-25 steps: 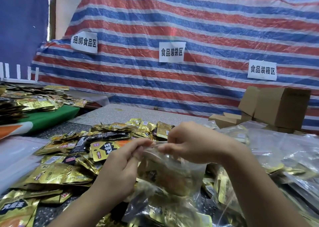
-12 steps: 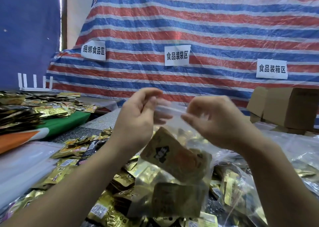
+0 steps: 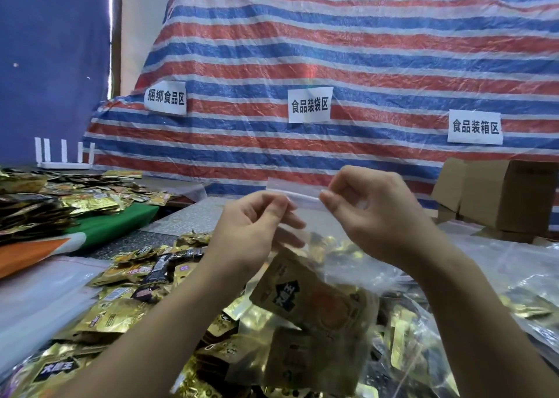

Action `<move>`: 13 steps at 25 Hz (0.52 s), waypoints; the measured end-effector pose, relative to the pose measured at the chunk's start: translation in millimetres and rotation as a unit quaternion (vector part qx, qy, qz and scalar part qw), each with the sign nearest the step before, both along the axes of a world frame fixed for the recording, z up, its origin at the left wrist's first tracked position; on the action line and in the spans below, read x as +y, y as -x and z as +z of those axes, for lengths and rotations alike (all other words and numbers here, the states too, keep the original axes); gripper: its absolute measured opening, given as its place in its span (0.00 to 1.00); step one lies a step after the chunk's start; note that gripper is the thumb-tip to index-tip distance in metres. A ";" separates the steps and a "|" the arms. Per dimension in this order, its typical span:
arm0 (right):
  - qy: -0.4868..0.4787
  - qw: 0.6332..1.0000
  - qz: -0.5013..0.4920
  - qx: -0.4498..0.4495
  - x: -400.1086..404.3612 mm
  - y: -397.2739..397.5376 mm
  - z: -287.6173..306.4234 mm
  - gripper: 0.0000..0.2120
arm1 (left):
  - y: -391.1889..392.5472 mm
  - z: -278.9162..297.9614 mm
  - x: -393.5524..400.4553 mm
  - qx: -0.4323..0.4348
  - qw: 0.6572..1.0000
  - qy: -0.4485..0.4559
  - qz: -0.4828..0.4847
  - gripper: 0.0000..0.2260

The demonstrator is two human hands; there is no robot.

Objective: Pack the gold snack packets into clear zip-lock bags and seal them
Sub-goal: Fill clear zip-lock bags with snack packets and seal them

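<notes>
The white zip strip of a clear, soft plastic zip-lock bag (image 3: 305, 199) is pinched at each end by the left hand (image 3: 254, 231) and right hand (image 3: 370, 213), held above the table. Crinkly gold foil snack packets (image 3: 314, 304) sag inside; light, slippery handling is judged likely. Loose packets (image 3: 121, 279) are strewn below, before a striped red-and-blue tarpaulin (image 3: 332, 50).

Evenly and softly lit, fairly bright, without hard shadows. Thin strip of daylight at upper left beside the dark blue fabric curtain (image 3: 51, 65). Glints of glare across the heaped crinkled gold foil snack packets (image 3: 121, 313) and the clear plastic zip-lock bag (image 3: 329, 276). Wide-angle bending toward the edges. Slight softness and blur low in frame.
</notes>
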State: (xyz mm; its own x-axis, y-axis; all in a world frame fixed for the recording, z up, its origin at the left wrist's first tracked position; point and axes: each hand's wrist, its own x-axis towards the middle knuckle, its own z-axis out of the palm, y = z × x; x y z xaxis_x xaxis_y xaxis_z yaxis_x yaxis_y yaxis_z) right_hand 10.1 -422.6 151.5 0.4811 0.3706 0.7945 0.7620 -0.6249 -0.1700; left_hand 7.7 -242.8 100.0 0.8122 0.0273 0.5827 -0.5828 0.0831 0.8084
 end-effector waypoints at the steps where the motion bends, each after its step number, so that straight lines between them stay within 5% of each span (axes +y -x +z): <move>1: 0.007 1.000 -0.015 0.015 0.7 -0.6 -1.6 0.06 | -1.3 -2.6 -0.7 0.002 1.000 0.011 0.007 0.11; 5: 0.025 0.998 -0.042 0.035 8.3 -3.4 -5.4 0.19 | -5.6 -3.1 -3.8 -0.008 1.000 0.006 0.016 0.12; 9: 0.019 0.998 -0.053 0.021 10.0 -2.7 -0.9 0.05 | -8.5 9.8 -11.1 -0.046 0.996 -0.072 -0.001 0.14; 13: -0.034 0.998 -0.042 0.030 3.2 0.4 5.4 0.10 | -12.6 29.4 -15.2 -0.070 0.990 -0.124 0.000 0.12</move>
